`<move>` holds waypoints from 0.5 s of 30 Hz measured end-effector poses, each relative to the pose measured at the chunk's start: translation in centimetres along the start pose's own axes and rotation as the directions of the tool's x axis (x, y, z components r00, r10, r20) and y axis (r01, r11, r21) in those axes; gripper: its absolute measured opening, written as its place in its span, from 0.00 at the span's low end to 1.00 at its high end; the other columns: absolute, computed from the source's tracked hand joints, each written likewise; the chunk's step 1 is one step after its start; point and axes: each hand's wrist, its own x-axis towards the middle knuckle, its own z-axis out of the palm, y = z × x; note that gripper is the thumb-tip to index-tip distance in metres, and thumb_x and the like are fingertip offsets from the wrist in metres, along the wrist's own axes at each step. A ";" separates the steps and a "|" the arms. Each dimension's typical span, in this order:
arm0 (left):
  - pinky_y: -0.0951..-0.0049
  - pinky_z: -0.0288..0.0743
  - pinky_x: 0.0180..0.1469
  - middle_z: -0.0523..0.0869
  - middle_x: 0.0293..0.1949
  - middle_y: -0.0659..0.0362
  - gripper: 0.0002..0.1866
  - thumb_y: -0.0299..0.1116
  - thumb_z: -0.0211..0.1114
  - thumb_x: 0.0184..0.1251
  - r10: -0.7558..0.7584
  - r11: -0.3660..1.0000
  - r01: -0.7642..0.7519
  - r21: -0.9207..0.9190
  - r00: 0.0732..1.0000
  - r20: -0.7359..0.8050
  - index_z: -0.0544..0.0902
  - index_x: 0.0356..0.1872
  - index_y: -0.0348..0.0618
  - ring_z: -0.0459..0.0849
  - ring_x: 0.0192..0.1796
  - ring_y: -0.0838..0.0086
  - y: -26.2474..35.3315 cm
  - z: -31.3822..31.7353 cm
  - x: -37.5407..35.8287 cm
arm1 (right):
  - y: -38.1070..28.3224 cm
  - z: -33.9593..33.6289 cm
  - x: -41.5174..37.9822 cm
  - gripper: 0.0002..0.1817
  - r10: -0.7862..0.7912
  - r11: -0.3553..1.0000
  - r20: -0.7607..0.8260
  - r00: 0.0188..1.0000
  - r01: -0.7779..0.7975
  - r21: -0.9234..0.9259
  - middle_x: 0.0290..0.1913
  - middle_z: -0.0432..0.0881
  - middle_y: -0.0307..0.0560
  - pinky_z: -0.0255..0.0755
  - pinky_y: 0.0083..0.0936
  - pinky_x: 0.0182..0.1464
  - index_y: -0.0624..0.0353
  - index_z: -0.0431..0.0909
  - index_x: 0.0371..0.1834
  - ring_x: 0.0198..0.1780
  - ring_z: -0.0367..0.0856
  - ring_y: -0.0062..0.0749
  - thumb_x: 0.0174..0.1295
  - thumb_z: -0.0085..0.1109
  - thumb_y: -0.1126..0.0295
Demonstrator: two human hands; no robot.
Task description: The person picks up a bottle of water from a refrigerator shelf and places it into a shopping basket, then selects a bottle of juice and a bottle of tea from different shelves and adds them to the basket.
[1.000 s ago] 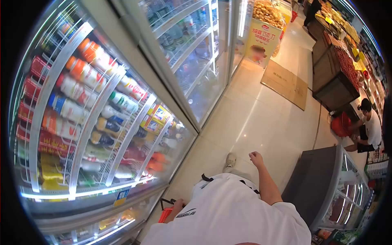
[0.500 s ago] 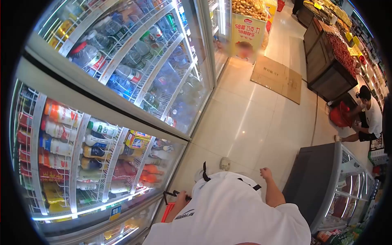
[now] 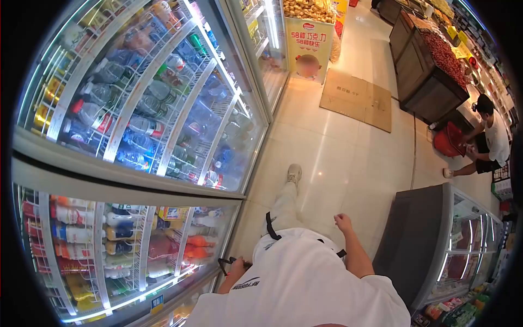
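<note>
Low beside the glass door, my left hand (image 3: 236, 268) is closed around a black handle (image 3: 224, 265); what hangs below it is hidden by my arm and shirt. My right hand (image 3: 342, 222) hangs in front of me on the other side, its fingers loosely curled with nothing visible in them. One of my shoes (image 3: 294, 173) is stretched forward on the tiled floor (image 3: 332, 174). To my left stands a lit drinks fridge (image 3: 136, 190) with shelves of bottles (image 3: 101, 117) behind glass doors.
A grey display case (image 3: 414, 234) stands close on my right. Ahead, a flattened cardboard sheet (image 3: 357, 101) lies on the floor before a yellow promotional stand (image 3: 309, 49). Further right, a person (image 3: 496, 136) crouches with a red bucket (image 3: 449, 139) beside a wooden produce counter (image 3: 427, 71).
I have moved forward along the fridge, and one foot has swung out ahead. My left hand keeps the handle; the red part below it is no longer visible. My right hand has shifted slightly.
</note>
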 end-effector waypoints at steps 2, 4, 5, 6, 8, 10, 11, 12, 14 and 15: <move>0.52 0.71 0.32 0.80 0.25 0.40 0.19 0.39 0.74 0.55 -0.035 0.999 0.035 -0.007 0.999 0.025 0.74 0.30 0.34 0.82 0.33 0.43 0.4 -0.8 0.6 | 2.2 -1.3 0.1 0.18 0.109 0.993 0.023 0.994 -0.108 -0.053 0.33 0.85 0.47 0.77 0.28 0.32 0.66 0.82 0.41 0.29 0.84 0.29 0.60 0.63 0.60; 0.52 0.73 0.37 0.83 0.29 0.39 0.23 0.44 0.75 0.54 -0.148 0.989 0.148 0.006 0.984 0.100 0.75 0.32 0.34 0.84 0.38 0.43 0.0 -0.9 1.6 | 3.0 -2.7 -0.2 0.17 0.193 0.980 0.051 0.980 -0.189 -0.062 0.33 0.85 0.47 0.76 0.28 0.31 0.65 0.82 0.41 0.29 0.84 0.29 0.60 0.63 0.59; 0.52 0.73 0.37 0.83 0.29 0.39 0.23 0.44 0.75 0.54 -0.146 0.989 0.146 0.003 0.984 0.103 0.75 0.32 0.34 0.84 0.38 0.43 -0.1 -1.0 2.0 | 3.3 -3.3 -0.3 0.17 0.280 0.960 0.061 0.958 -0.277 -0.050 0.33 0.85 0.46 0.76 0.28 0.30 0.64 0.82 0.42 0.29 0.83 0.29 0.60 0.63 0.59; 0.52 0.74 0.40 0.84 0.31 0.39 0.24 0.45 0.75 0.53 -0.148 0.989 0.145 0.035 0.985 0.091 0.77 0.35 0.34 0.84 0.40 0.43 -0.2 -0.9 2.5 | 3.3 -4.0 -0.2 0.17 0.364 0.932 0.069 0.929 -0.362 -0.038 0.33 0.85 0.46 0.75 0.28 0.29 0.63 0.81 0.42 0.29 0.83 0.29 0.60 0.63 0.59; 0.52 0.76 0.47 0.86 0.36 0.38 0.28 0.48 0.74 0.54 -0.169 0.979 0.156 0.129 0.980 0.101 0.81 0.45 0.33 0.84 0.46 0.42 -1.4 0.0 4.4 | 2.6 -4.8 0.6 0.17 0.396 0.918 0.060 0.916 -0.397 0.009 0.34 0.85 0.45 0.75 0.28 0.29 0.62 0.81 0.43 0.29 0.83 0.29 0.61 0.62 0.59; 0.52 0.76 0.47 0.86 0.37 0.38 0.26 0.47 0.74 0.54 -0.171 0.977 0.154 0.148 0.979 0.112 0.82 0.45 0.34 0.85 0.46 0.43 0.4 -0.5 6.4 | 0.7 -5.5 2.1 0.16 0.435 0.899 0.063 0.898 -0.437 0.033 0.35 0.85 0.44 0.74 0.28 0.29 0.61 0.81 0.44 0.30 0.83 0.29 0.61 0.62 0.60; 0.51 0.76 0.47 0.86 0.38 0.37 0.25 0.47 0.73 0.55 -0.185 0.971 0.163 0.173 0.975 0.121 0.84 0.44 0.35 0.85 0.47 0.43 1.2 -0.9 6.9 | -0.3 -5.6 3.0 0.16 0.438 0.897 0.060 0.897 -0.441 0.031 0.35 0.85 0.44 0.74 0.28 0.29 0.61 0.81 0.44 0.30 0.83 0.29 0.61 0.62 0.60; 0.51 0.76 0.47 0.86 0.38 0.37 0.25 0.47 0.73 0.55 -0.185 0.972 0.162 0.171 0.975 0.126 0.84 0.44 0.35 0.85 0.47 0.43 1.4 -0.9 7.9 | -2.3 -6.0 4.0 0.16 0.430 0.899 0.090 0.898 -0.436 0.050 0.35 0.85 0.45 0.75 0.27 0.30 0.61 0.81 0.45 0.31 0.84 0.29 0.61 0.61 0.60; 0.49 0.76 0.47 0.86 0.38 0.38 0.19 0.45 0.72 0.55 -0.433 0.901 0.402 0.162 0.851 0.296 0.85 0.37 0.38 0.85 0.47 0.43 1.8 0.0 11.7 | -6.1 -6.7 7.2 0.16 0.413 0.905 0.106 0.904 -0.421 0.066 0.36 0.85 0.45 0.75 0.27 0.31 0.61 0.81 0.45 0.32 0.84 0.30 0.61 0.61 0.60; 0.49 0.76 0.47 0.86 0.38 0.38 0.19 0.45 0.72 0.55 -0.424 0.906 0.395 0.153 0.856 0.297 0.85 0.37 0.38 0.85 0.47 0.43 2.4 0.2 13.3 | -7.8 -7.0 9.2 0.16 0.358 0.930 0.089 0.929 -0.363 0.055 0.37 0.85 0.45 0.75 0.27 0.32 0.62 0.81 0.45 0.34 0.84 0.30 0.61 0.61 0.60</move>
